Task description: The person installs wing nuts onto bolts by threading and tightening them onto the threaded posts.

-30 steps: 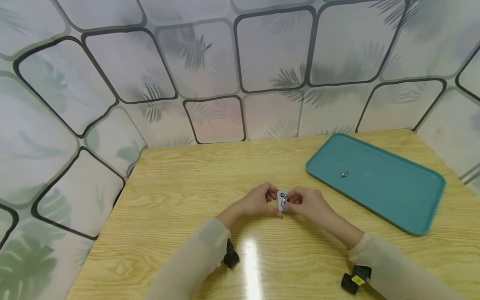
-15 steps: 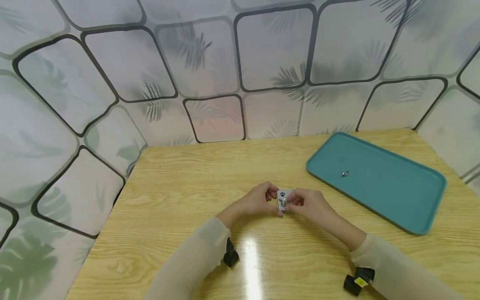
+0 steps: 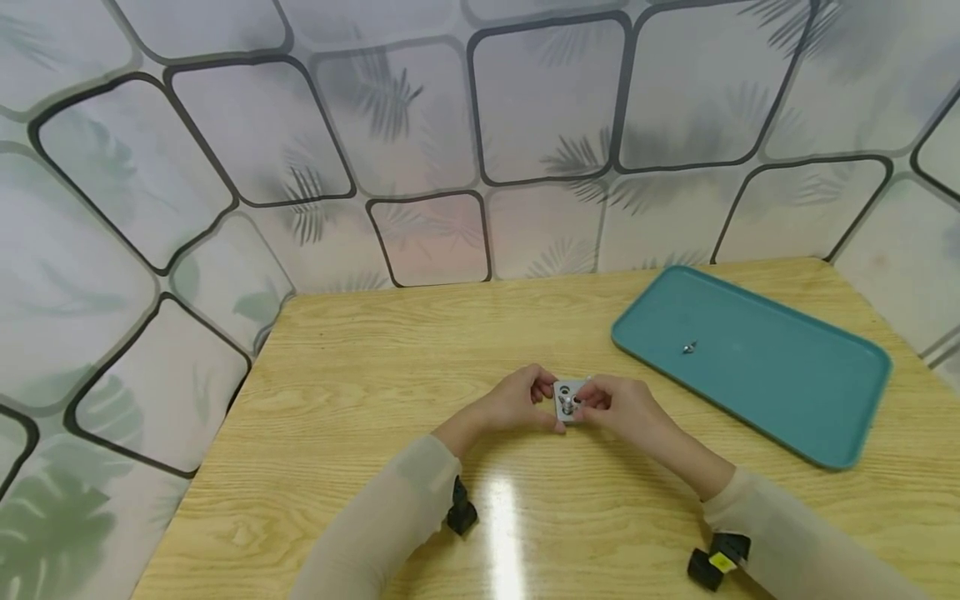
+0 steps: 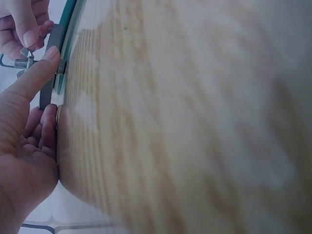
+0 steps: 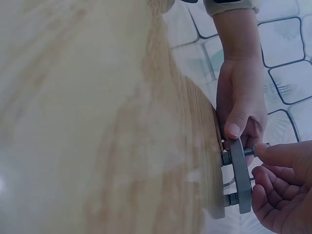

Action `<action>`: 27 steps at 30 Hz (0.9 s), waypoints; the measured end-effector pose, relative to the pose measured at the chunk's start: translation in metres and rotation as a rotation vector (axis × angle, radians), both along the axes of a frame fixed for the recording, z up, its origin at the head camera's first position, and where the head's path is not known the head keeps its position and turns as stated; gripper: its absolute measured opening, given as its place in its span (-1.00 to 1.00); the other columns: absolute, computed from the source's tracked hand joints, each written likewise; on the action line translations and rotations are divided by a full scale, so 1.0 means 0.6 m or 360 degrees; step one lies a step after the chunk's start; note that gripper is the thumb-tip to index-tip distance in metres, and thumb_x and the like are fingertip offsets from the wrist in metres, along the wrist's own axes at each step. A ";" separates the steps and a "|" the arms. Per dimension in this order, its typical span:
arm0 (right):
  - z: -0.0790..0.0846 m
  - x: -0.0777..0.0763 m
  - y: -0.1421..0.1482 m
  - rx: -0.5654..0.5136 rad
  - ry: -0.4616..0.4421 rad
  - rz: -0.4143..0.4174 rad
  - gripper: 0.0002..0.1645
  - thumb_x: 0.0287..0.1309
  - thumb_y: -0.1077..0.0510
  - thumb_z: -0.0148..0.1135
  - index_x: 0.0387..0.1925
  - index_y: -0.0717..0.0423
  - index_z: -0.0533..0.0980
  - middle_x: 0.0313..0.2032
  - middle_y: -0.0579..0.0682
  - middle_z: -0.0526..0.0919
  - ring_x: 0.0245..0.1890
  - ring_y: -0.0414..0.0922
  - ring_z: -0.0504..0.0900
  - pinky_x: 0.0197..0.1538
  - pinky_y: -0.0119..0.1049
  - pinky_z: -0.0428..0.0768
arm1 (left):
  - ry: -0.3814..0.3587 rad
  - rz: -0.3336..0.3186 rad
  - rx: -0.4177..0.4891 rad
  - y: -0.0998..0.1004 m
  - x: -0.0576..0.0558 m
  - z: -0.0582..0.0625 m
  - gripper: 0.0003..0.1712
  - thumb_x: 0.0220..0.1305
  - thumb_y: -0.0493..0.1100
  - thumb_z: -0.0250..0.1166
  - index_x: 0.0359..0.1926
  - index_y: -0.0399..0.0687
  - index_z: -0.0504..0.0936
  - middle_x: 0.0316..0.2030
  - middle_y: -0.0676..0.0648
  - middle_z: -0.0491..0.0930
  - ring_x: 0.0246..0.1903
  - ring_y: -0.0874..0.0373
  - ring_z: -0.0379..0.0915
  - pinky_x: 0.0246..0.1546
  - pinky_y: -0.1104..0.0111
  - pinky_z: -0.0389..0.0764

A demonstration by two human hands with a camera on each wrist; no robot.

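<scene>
My left hand (image 3: 517,402) grips the left side of a small grey metal plate (image 3: 565,388), its thumb at the near edge. Bolts pass through the plate, and two bolt heads (image 5: 225,158) stick out underneath in the right wrist view. A silver wing nut (image 3: 567,405) sits on the threaded end of one bolt, which shows side-on (image 4: 20,63) in the left wrist view. My right hand (image 3: 618,406) pinches a wing of this nut between thumb and fingertips. A dark hole shows beside it in the plate's far part.
A teal tray (image 3: 772,367) lies on the right of the wooden table (image 3: 360,367). In it rests another small silver piece, seemingly a wing nut (image 3: 689,347). Patterned curtain-like walls (image 3: 420,108) rise behind and at the sides.
The wing nut's wings have turned on the bolt. My right fingers have shifted slightly with it, uncovering more of the nut. My left hand and the plate have stayed in place.
</scene>
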State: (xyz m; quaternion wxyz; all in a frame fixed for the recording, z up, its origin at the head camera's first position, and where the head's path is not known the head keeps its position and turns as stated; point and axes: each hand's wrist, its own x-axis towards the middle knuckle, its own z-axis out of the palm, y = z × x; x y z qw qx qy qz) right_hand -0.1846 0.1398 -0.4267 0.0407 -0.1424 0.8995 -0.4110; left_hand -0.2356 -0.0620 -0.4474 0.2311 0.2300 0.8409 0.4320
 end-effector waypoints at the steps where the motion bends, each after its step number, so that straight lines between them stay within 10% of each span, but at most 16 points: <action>1: 0.000 -0.001 -0.001 -0.0002 -0.0004 -0.0001 -0.81 0.02 0.20 0.39 -0.30 0.21 0.60 -0.44 -0.05 0.64 -0.42 -0.20 0.56 -0.38 -0.38 0.51 | -0.0002 0.0000 0.0001 0.000 0.000 0.000 -0.31 -0.09 -0.12 0.54 0.06 -0.10 0.41 -0.18 0.04 0.44 -0.22 0.22 0.31 -0.15 0.43 0.39; 27: 0.003 -0.009 -0.011 0.0029 -0.0011 -0.0007 -0.70 -0.02 0.15 0.43 -0.27 0.24 0.59 -0.46 -0.05 0.62 -0.46 -0.21 0.52 -0.41 -0.38 0.49 | 0.0011 -0.0015 0.0011 -0.002 -0.002 -0.004 -0.30 -0.09 -0.10 0.54 0.06 -0.09 0.40 -0.17 0.04 0.45 -0.21 0.21 0.32 -0.14 0.44 0.39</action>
